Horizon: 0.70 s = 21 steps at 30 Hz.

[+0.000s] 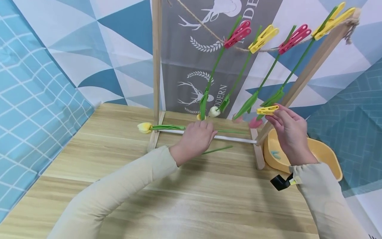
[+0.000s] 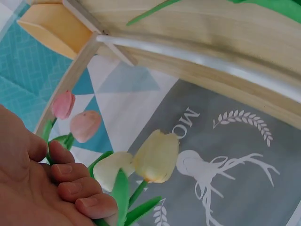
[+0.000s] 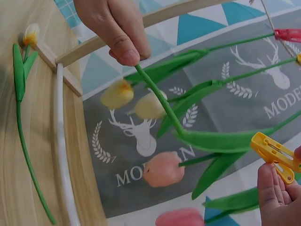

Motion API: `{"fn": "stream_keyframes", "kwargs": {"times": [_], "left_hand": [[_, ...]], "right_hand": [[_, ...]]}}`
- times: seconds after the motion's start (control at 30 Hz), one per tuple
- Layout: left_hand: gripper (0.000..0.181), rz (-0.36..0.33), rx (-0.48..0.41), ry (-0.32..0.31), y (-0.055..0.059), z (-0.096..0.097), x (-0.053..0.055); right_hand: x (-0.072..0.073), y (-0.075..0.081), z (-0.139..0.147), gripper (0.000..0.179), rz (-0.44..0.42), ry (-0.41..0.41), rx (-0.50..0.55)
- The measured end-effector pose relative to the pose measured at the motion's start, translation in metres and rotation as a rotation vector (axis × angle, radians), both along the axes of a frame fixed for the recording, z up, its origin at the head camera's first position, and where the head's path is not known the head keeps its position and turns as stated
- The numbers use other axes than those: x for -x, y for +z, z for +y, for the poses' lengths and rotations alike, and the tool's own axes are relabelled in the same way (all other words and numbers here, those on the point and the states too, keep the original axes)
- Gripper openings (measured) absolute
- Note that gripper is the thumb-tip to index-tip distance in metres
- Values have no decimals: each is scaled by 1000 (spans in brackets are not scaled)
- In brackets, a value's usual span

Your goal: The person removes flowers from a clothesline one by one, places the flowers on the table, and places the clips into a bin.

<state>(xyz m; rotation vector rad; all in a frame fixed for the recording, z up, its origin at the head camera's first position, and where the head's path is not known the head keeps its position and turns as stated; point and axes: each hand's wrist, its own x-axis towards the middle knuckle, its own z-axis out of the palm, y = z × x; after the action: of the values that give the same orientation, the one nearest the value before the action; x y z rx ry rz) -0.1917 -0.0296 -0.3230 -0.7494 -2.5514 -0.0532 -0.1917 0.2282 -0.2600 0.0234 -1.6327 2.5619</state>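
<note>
1. Left hand (image 1: 197, 136): fingers curled round a green tulip stem (image 1: 219, 149); the free end is left protruding toward the right, and the bloom cannot be made out. Placed in front of the hanging flowers.
2. Right hand (image 1: 287, 132): a yellow clothespin (image 1: 267, 110) is pinched between thumb and fingers, beside the lower leaves of the hanging flowers; how far its mouth is parted cannot be told.
3. Hanging tulips (image 1: 214, 112), four: suspended bloom-down from a jute rope (image 1: 206, 28) by pink and yellow pegs (image 1: 266, 38).
4. Yellow tulip (image 1: 145, 127): laid along the white rod (image 1: 235, 138) of the wooden frame (image 1: 156, 59).
5. Yellow basin (image 1: 322, 149): placed beside the frame's right foot.
6. Handling note, by judgement: the stem is best gripped a little below its free end, so that bare length is left for the pin; neighbouring leaves should be kept out of its bite, and the rope not tugged.
</note>
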Motion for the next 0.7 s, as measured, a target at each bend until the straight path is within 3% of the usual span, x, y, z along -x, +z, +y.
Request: {"fn": "stream_keyframes", "kwargs": {"times": [0.1,0.3,0.57,0.7], "left_hand": [[30,-29,-8,9,-5,2,1],[31,-16,35,29,-13,6,2],[32,-78,34,45,-18,10,0],[31,-53,21,46,-23,10,0]], "right_hand": [[1,-3,6,22,-8,-7,39],[3,-14,20,20,-38,-44,135],[5,-32,37,16,-51,-85,213],[5,-40,45,13,-70,-101,225]]}}
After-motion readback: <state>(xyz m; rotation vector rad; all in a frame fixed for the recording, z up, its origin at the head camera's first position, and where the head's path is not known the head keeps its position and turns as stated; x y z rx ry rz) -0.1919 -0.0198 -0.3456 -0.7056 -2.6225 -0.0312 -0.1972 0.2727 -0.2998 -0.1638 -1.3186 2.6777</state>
